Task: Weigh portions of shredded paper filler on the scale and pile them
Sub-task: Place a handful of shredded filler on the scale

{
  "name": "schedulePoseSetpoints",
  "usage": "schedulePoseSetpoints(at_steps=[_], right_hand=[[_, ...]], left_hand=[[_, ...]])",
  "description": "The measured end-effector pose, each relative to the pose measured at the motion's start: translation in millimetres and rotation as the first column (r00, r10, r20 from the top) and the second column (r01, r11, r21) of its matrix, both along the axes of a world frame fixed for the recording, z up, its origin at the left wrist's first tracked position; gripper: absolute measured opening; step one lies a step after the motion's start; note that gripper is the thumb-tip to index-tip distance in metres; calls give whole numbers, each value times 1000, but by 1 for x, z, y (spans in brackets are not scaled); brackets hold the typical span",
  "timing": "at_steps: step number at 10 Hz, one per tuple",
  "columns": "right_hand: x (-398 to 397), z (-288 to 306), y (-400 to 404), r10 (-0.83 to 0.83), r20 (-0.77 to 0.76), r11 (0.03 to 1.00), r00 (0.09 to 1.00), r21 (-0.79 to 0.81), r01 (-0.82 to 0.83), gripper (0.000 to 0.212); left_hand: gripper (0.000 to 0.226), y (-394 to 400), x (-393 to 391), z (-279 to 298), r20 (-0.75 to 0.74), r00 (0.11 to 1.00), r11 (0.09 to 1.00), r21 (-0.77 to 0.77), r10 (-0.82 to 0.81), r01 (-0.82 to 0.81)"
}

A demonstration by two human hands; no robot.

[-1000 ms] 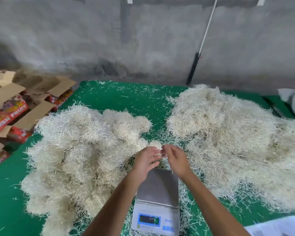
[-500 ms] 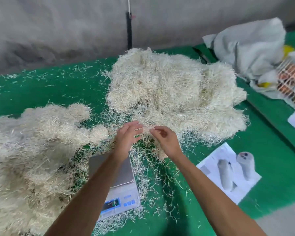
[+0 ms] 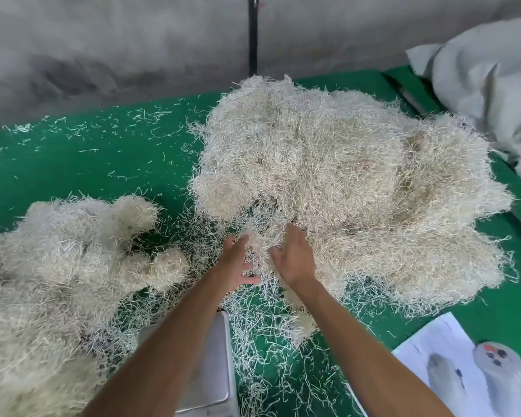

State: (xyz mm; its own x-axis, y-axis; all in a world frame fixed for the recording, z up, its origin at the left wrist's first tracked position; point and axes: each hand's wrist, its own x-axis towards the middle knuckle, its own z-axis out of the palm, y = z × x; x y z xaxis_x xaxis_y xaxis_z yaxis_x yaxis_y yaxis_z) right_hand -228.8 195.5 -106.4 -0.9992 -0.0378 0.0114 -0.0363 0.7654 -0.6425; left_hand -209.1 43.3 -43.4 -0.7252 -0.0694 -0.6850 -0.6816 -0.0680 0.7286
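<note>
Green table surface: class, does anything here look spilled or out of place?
Yes. Loose shreds lie scattered over the green table between the two piles and around the scale, instead of staying heaped.

matt green felt-like cloth covers the table [image 3: 109, 164]; the shredded paper filler [image 3: 343, 176] looks dry and wiry; the scale [image 3: 214, 371] pan is brushed metal.

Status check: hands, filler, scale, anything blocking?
Both hands, left and right, reaching into the big right-hand filler heap, grip unclear. Scale pan bare. Nothing blocking.
</note>
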Motion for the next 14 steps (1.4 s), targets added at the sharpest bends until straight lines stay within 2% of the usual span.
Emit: schedulePoseSetpoints(at_steps=[1, 2, 3, 4, 5, 6, 7, 8, 9, 10, 11, 12, 13, 14], right_hand=[[-2, -10, -27, 121, 253, 969, 960, -239, -59, 58], [3, -17, -43, 284, 114, 887, 952, -407, -216, 33], [7, -15, -47, 235, -87, 838, 968, -486, -247, 32], [11, -21, -41, 18, -241, 982, 970, -177, -63, 38], [28, -29, -37, -3, -58, 991, 998, -133, -5, 53], [40, -12, -48, 65, 165, 825, 984, -564, 40, 42], [40, 14, -68, 79, 40, 777, 996, -629, -37, 32], [40, 32, -64, 73, -101, 753, 992, -647, -121, 25], [35, 26, -40, 2, -118, 879, 993, -473, -58, 24], [43, 18, -33, 50, 165, 916, 985, -400, 21, 61], [54, 23, -45, 96, 349, 842, 932, -527, 111, 52], [54, 54, -63, 199, 551, 524, 811, -759, 386, 85], [49, 89, -82, 182, 440, 482, 880, -819, 310, 102], [54, 116, -100, 168, 345, 689, 924, -711, 140, 85]], left_hand=[[46, 12, -6, -13, 17, 991, 991, -11, -135, 135], [46, 7, -13, -28, -17, 997, 994, -84, -75, 73], [52, -14, -17, -40, -52, 997, 986, -154, 58, -65], [70, -33, -20, -42, -147, 983, 944, -292, 115, -154], [61, -45, -14, -25, -124, 992, 916, -398, 3, -53], [40, -35, 3, -16, -195, 907, 781, -594, -372, 193], [48, -30, 19, -18, -318, 826, 821, -505, -465, 267], [31, -35, 27, 2, -266, 863, 852, -438, -428, 288], [45, -58, 21, 5, -53, 991, 985, -118, 124, -129], [33, -76, 18, 15, -1, 964, 960, -87, 267, -266], [51, -79, 24, 23, -40, 906, 900, 141, 421, -412], [57, -69, 35, 31, 11, 931, 928, 74, 365, -365], [76, -66, 53, 57, -32, 986, 972, -165, 166, -169], [83, -68, 76, 69, -64, 997, 990, 136, 41, -32]])
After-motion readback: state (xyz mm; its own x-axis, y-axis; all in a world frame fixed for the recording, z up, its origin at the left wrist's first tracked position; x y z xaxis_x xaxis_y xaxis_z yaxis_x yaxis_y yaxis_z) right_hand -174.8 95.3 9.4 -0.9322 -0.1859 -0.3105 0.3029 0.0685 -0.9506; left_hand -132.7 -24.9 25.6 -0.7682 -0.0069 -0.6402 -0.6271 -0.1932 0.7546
